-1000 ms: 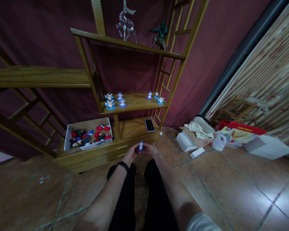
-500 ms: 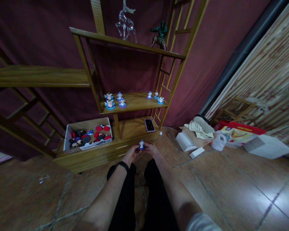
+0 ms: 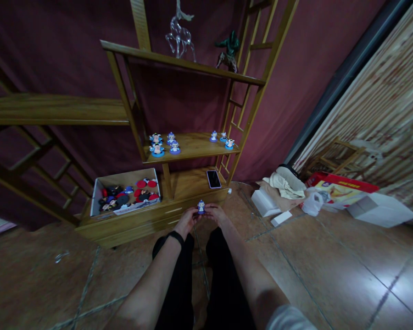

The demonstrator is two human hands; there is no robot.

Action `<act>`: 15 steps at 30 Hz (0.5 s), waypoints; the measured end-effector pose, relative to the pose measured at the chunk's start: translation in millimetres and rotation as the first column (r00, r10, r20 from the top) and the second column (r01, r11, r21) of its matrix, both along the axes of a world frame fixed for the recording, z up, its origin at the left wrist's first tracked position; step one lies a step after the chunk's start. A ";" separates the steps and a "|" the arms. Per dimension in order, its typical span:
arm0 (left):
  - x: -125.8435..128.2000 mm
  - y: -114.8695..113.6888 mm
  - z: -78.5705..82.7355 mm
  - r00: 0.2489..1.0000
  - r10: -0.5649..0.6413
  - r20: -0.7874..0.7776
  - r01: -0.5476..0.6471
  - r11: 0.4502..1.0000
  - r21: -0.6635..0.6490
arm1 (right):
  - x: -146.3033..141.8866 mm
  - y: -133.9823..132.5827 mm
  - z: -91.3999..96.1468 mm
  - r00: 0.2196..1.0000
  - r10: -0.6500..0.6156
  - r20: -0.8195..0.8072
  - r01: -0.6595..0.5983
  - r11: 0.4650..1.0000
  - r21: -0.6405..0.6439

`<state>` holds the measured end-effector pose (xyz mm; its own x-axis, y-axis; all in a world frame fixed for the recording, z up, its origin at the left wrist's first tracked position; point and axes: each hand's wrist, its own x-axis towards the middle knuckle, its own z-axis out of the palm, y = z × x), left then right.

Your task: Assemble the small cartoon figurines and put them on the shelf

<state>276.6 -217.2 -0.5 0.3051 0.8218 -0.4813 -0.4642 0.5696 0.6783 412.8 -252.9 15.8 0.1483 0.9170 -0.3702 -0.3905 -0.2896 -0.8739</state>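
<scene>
Both my hands meet in front of my knees around a small blue-and-white figurine (image 3: 201,207). My left hand (image 3: 186,220), with a black band at the wrist, pinches its left side. My right hand (image 3: 216,214) pinches its right side. The figurine stands upright between the fingertips, just in front of the low wooden shelf unit (image 3: 179,183). Several similar blue figurines (image 3: 165,144) stand on the middle shelf, with a few more figurines (image 3: 222,138) at its right end.
An open box (image 3: 125,192) of dark and red toy pieces sits on the bottom shelf at left, a phone (image 3: 214,178) to its right. A glass deer (image 3: 179,32) and a green statuette (image 3: 229,49) stand on the top shelf. Boxes, cloth and bags (image 3: 316,197) lie on the tiled floor at right.
The figurine and both hands have barely shifted, rising very slightly; the grip is unchanged.
</scene>
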 end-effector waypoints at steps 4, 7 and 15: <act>-0.3 0.5 -0.7 1.000 0.012 0.000 -0.012 1.000 0.006 | -0.6 -0.6 0.4 0.999 0.025 -0.031 -0.024 0.999 0.028; -0.5 0.5 -0.9 1.000 0.028 0.006 -0.028 1.000 0.014 | -0.9 0.0 -1.2 0.999 0.024 -0.029 -0.023 0.999 0.033; -2.3 -2.5 2.2 1.000 0.022 0.019 -0.023 0.998 0.050 | -0.5 2.9 -2.6 1.000 -0.016 -0.016 0.016 1.000 0.026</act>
<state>274.3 -219.7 1.8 0.2943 0.8516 -0.4338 -0.4891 0.5242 0.6971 412.3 -250.0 13.2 0.1573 0.9241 -0.3482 -0.4090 -0.2599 -0.8747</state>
